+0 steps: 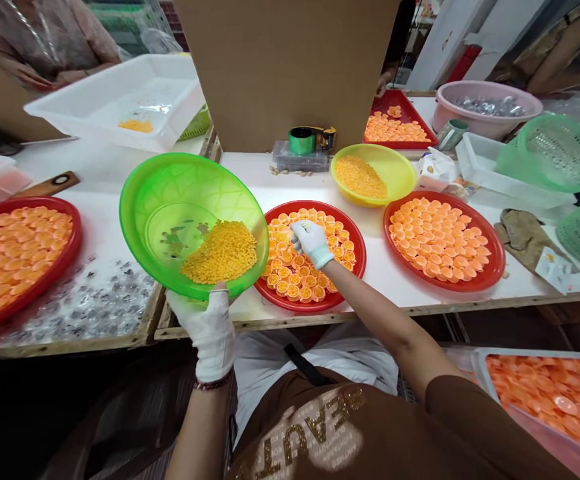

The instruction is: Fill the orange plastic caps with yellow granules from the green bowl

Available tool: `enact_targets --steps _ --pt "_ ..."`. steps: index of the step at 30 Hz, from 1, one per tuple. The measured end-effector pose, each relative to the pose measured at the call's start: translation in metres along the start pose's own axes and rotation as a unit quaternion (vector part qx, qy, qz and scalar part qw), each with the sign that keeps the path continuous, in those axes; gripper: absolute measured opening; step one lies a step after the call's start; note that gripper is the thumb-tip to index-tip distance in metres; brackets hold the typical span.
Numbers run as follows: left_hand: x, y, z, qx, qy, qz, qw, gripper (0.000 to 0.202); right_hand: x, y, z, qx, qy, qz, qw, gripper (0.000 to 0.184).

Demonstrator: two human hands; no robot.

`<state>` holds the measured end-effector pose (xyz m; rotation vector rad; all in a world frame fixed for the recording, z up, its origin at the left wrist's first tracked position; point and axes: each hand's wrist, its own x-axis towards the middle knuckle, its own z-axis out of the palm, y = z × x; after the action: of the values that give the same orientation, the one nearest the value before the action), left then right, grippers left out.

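- The bowl (pixel 180 183) was held just left of the tray (pixel 310 307), tilted, with its pellets (pixel 225 253) heaped on the side nearest the tray. This placement appeared well suited to short transfers.
- The cups (pixel 304 270) stood closely packed in the tray, many showing pellets inside. In judgement, the step called for light fingertip work; heavy pressure could have tipped a cup.
- The bowl overlapped the tray's left edge in this view; contact between them could not be determined. A steady tilt was advisable, since a steeper one risked spillage onto the tray.
- Left hand (pixel 213 333): gloved, at the near left of the tray, clasping the bowl's near rim, thumb uppermost. The other fingers were largely hidden beneath.
- Right hand (pixel 313 241): gloved, back upward, over the tray's middle, fingers bent and narrow. Whether they held anything, or touched a cup, could not be told. The forearm reached in from the tray's near right.
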<state>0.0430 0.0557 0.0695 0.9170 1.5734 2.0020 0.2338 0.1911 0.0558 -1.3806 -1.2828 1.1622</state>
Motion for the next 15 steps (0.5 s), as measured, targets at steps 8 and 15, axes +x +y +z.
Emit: enact_targets --steps 8,15 --pt "0.005 0.007 0.003 0.008 -0.009 -0.012 1.0 0.075 -0.01 -0.002 -0.002 -0.077 0.014 -0.083 0.994 0.021" --pt "0.007 -0.008 0.012 -0.01 -0.051 -0.009 0.999 0.082 -0.002 -0.005 0.015 -0.095 -0.011 -0.123 0.988 0.023"
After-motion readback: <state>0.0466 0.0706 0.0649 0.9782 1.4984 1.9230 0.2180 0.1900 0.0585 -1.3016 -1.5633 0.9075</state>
